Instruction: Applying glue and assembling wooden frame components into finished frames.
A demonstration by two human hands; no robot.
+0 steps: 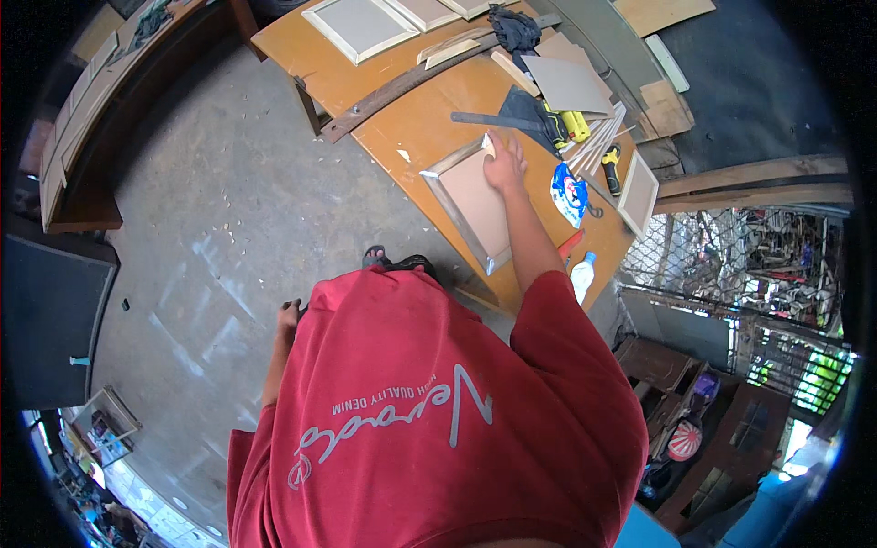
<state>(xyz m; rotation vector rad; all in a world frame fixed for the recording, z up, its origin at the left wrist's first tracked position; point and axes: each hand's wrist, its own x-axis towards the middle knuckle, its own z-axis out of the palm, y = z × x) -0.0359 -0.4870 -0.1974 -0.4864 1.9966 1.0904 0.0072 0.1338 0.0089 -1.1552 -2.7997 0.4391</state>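
— Where the framed panel (475,203) lies on the orange worktable (402,137), which hand is on it?
— The right hand (505,163), pressed flat and spread on its twelve o'clock corner, gripping nothing.
— And the left hand (289,315)?
— Hangs by the hip at nine o'clock; fingers partly hidden (red shirt), so its grip I cannot tell.
— Room around?
— Bare tabletop at ten o'clock; blue-and-white packet (568,194) and thin sticks (598,142) crowd three o'clock, the panel's near end reaching the table edge.

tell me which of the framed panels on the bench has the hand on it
The framed panel nearest the person, under the right hand; the other framed panels lie untouched at the far end.
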